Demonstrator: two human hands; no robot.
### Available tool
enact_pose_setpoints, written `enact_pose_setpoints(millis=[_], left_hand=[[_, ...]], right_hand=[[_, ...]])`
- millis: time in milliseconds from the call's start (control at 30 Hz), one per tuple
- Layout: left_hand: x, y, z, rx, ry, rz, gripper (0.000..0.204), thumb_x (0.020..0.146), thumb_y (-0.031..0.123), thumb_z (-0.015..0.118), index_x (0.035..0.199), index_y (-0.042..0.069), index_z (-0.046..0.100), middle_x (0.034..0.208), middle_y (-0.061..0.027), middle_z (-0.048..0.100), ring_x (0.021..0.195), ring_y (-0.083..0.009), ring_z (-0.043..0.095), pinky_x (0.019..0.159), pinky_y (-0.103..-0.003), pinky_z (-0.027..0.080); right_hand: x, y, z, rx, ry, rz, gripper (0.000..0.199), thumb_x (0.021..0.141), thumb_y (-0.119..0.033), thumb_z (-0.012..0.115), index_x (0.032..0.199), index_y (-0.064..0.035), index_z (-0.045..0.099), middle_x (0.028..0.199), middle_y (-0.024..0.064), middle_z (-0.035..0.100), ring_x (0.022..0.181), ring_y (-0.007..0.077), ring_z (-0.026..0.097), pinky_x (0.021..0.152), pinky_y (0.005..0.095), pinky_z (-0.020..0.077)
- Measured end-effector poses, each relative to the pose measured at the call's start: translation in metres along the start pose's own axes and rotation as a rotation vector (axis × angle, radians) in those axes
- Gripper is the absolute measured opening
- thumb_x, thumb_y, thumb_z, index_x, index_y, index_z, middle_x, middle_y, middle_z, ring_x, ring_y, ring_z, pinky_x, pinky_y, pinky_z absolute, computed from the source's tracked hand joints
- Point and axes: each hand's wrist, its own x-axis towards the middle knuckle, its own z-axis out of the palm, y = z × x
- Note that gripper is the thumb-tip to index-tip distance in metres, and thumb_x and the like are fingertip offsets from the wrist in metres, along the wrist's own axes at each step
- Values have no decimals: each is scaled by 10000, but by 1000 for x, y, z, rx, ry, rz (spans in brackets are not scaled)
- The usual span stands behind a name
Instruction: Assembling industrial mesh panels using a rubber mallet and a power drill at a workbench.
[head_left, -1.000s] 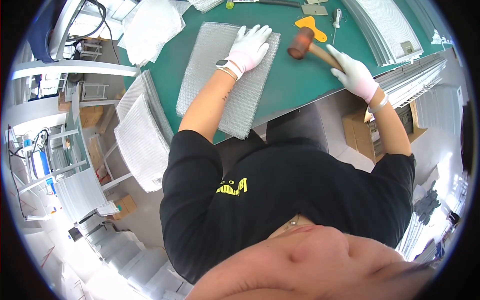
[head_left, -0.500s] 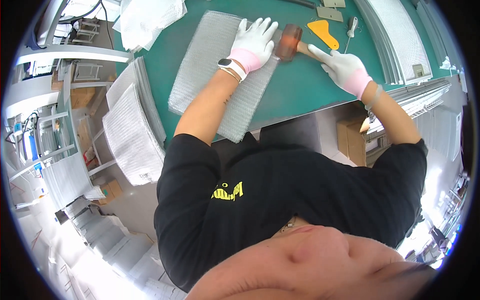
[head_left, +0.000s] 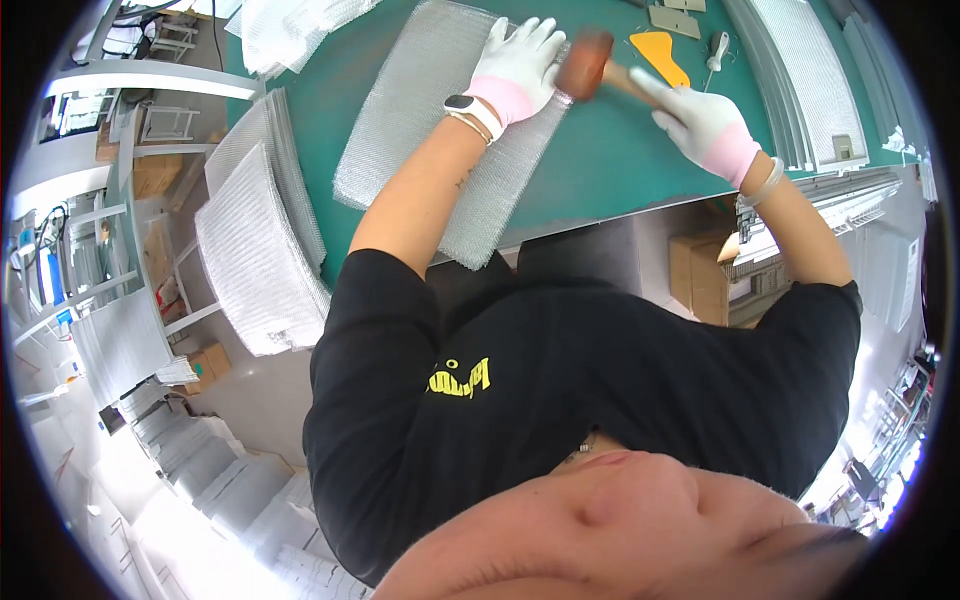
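A silvery wire-mesh panel (head_left: 405,110) lies slanted on the green table (head_left: 620,150), its near end reaching the table's front edge. My left hand (head_left: 518,70), in a white glove with a pink cuff, rests flat on the panel with fingers spread. In my gloved right hand (head_left: 705,125) is the wooden handle of a mallet with a reddish-brown head (head_left: 584,66). The mallet head is slightly blurred and sits beside my left fingertips, over the panel's right edge. Whether it touches the mesh I cannot tell.
Beyond the mallet lie a yellow scraper (head_left: 660,58), a screwdriver (head_left: 717,50) and beige plates (head_left: 675,20). Stacked mesh panels (head_left: 800,80) stand at the right. More panels (head_left: 262,250) hang over the table's left side, and white mesh sheets (head_left: 295,35) lie at the far left.
The mallet head has moved slightly right and farther away in the picture, with my right hand shifting right. The whole view has also shifted a little. My left hand stays on the panel.
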Motion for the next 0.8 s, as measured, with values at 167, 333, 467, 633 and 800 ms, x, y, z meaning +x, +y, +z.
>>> enact_pose_setpoints(millis=[167,333,467,633,800], left_hand=[[0,5,-5,-90,184,5,465,935,247,565,1386,137,526,1450,-124,488,1369,-285,423,1181,-513,251],[8,-5,-3,-154,72,292,408,926,260,584,1333,249,610,1324,-53,587,1262,-275,495,1115,-489,346],[-1,3,-11,-9,17,280,382,948,361,536,1309,275,625,1407,-23,522,1248,-302,507,1108,-491,357],[4,8,-14,19,-101,278,446,979,359,499,1406,237,546,1510,-97,431,1325,-324,443,1143,-490,319],[11,-1,-11,-329,8,117,533,972,340,505,1483,195,451,1518,-147,423,1337,-336,456,1150,-504,306]], right_hand=[[1,-11,-4,-120,-204,115,645,948,-198,591,1544,-264,352,866,182,666,783,363,667,707,439,541],[-17,4,-17,130,170,48,653,956,-186,588,1557,-243,339,858,218,661,769,385,660,726,431,532],[-35,-19,-30,480,241,268,601,974,-163,588,1540,-150,388,838,212,615,711,347,614,723,361,509],[-68,-34,-9,566,122,363,607,964,-150,603,1537,-149,403,987,202,659,775,284,616,820,333,511],[-68,-39,1,640,102,394,598,965,-145,603,1533,-144,413,1135,191,667,846,254,619,890,318,496]])
